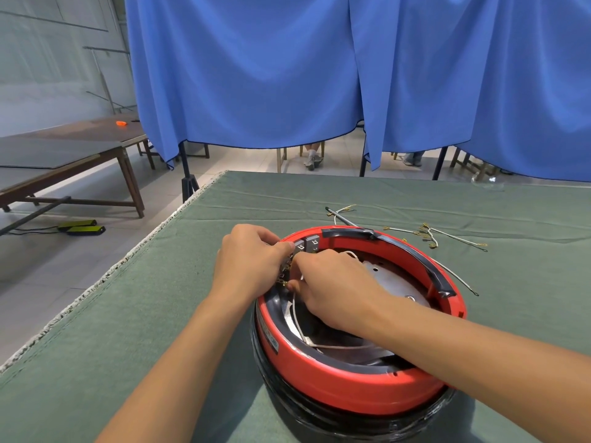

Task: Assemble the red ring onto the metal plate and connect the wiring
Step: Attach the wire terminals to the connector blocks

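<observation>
Both hands — left hand (248, 260), right hand (332, 294) — pinch terminals on red ring (339, 390)

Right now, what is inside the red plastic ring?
Inside the red plastic ring lie a shiny round metal plate and white wires. The right hand and forearm cover the plate's middle; the left hand hides the terminals.
</observation>
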`<state>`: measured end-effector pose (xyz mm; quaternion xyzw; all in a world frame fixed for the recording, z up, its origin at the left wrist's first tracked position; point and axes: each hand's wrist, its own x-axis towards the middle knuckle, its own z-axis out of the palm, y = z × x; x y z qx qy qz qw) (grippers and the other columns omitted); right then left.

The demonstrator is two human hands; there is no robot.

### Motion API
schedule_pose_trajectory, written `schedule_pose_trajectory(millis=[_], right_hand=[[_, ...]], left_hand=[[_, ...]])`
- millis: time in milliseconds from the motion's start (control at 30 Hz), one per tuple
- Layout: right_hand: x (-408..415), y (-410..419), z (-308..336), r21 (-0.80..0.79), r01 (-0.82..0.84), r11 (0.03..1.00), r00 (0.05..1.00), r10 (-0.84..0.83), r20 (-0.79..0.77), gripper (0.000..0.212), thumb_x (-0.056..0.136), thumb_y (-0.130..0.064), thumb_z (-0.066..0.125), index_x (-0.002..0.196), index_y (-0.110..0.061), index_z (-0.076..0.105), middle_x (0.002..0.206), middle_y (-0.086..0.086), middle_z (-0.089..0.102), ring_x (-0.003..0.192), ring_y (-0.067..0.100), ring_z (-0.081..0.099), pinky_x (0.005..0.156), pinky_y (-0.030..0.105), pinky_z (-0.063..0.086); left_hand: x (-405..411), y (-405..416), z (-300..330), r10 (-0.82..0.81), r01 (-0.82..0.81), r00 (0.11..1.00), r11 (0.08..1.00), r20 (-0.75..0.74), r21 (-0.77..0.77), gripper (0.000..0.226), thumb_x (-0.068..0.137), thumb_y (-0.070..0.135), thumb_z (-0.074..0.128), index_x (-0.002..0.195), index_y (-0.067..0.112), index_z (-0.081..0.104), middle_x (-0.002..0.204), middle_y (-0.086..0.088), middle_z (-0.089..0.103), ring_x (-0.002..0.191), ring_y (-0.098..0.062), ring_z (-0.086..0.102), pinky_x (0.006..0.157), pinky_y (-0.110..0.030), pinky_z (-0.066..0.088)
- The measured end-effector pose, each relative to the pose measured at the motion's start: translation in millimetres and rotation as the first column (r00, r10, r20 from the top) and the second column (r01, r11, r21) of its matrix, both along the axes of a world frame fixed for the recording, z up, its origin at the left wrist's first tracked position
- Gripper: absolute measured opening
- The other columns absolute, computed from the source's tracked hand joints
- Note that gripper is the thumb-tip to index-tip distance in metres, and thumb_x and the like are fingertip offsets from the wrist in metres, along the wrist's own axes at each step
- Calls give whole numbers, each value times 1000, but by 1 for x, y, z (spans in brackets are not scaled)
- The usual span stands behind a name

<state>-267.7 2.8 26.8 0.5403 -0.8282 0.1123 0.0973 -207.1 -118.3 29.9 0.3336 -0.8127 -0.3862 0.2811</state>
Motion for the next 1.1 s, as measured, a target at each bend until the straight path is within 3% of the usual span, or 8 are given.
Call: schedule_pose_trajectory(millis=[433, 733, 1000, 1100], right_hand=[[0, -2, -2, -24, 14, 1000, 996, -12, 84, 24, 96, -31, 51, 108, -11, 56, 104, 14, 65, 95, 37, 60, 65, 35, 35], [1, -2, -3, -49, 27, 998, 999, -26, 27, 25, 94, -37, 50, 105, -15, 57, 105, 11, 66, 97, 35, 60, 69, 37, 35], [4, -3, -3, -75, 40, 996, 999, -40, 2, 27, 94, -38, 50, 107, -16, 58, 105, 9, 67, 98, 34, 61, 70, 37, 36], [6, -3, -2, -89, 42, 995, 999, -44, -21, 25, 93, -36, 50, 104, -16, 59, 102, 9, 67, 95, 34, 62, 68, 36, 32]], left_hand=[[1, 0, 0, -17, 17, 1000, 1000, -2, -23, 13, 76, 34, 75, 68, 23, 72, 76, 1, 72, 82, -22, 66, 77, -39, 54], [2, 1, 1, -1, 1, 1000, 999, 7, -52, 15, 75, 35, 75, 68, 23, 72, 75, 0, 72, 81, -24, 66, 77, -39, 54], [1, 3, 0, 46, -43, 998, 994, 30, -101, 16, 75, 39, 73, 73, 23, 74, 80, 1, 73, 87, -25, 66, 78, -34, 51], [1, 5, 1, 78, -72, 996, 989, 38, -130, 17, 75, 41, 73, 74, 24, 74, 81, 3, 73, 88, -23, 65, 73, -29, 42]])
